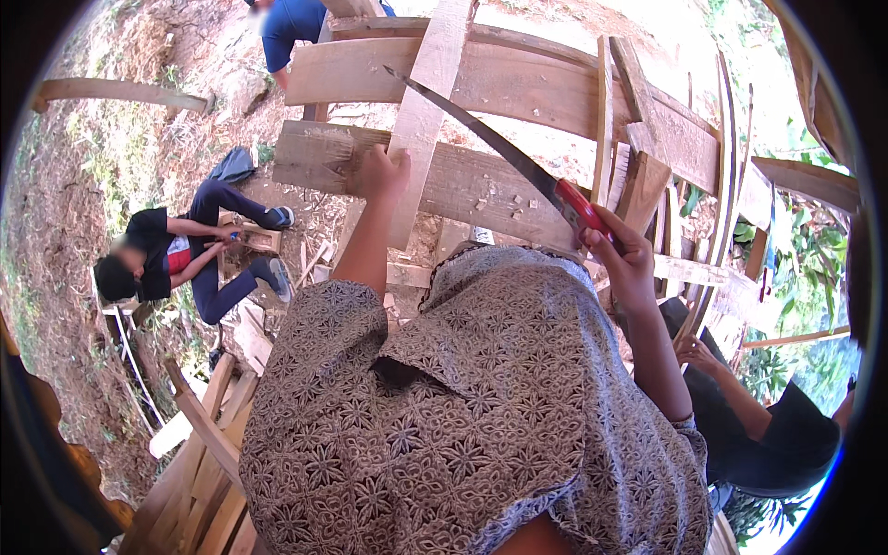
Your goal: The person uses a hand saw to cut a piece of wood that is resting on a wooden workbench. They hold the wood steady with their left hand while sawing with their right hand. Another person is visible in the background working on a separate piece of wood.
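My right hand is closed around the red handle of a pruning saw. Its long dark blade tapers up and to the left, and the tip reaches over a pale upright plank. My left hand is closed at the left edge of that plank, where it crosses a wide horizontal plank; the exact grip is partly hidden. Beyond it lies another horizontal plank. The blade appears raised above the wood, though whether it touches anywhere I cannot tell.
Narrow boards stand crosswise on the right. At left, a person sits low, hands on a small wooden piece. Another person in blue bends at the far side. A dark-clothed person is close at right. Timber lies piled lower left.
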A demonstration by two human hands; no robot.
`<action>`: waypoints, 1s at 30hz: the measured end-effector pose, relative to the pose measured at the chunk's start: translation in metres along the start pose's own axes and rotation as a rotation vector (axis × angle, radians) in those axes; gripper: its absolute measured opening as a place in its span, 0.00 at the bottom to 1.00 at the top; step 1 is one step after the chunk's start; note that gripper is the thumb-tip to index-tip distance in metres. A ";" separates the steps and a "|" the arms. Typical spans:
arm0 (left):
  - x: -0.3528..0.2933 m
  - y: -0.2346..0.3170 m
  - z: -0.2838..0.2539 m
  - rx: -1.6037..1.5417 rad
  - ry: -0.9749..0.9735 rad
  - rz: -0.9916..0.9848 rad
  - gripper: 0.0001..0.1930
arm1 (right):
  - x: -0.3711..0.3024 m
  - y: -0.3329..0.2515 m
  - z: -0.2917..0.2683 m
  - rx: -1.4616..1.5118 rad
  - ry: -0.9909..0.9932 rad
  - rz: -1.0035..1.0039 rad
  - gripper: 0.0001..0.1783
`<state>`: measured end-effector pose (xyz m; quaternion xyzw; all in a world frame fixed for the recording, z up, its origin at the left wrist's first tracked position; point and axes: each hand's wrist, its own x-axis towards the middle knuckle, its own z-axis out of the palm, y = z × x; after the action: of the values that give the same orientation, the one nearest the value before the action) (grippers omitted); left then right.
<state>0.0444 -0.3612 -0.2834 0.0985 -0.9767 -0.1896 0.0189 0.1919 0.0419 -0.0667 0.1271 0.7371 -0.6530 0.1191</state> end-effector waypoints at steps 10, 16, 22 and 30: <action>-0.036 0.044 0.021 -0.144 0.157 -0.097 0.49 | 0.040 -0.007 -0.014 -0.065 -0.114 0.054 0.25; -0.027 0.066 0.026 -0.106 0.254 -0.122 0.46 | 0.078 -0.013 -0.028 -0.106 -0.221 0.054 0.26; -0.018 0.067 0.035 -0.110 0.235 -0.182 0.45 | 0.130 -0.011 -0.018 -0.180 -0.457 -0.113 0.24; 0.001 0.070 0.046 -0.058 0.321 -0.197 0.40 | 0.193 -0.028 0.008 -0.127 -0.656 -0.218 0.22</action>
<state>0.0274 -0.2809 -0.2996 0.2219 -0.9410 -0.2003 0.1589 0.0010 0.0373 -0.1074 -0.1766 0.7078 -0.6209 0.2869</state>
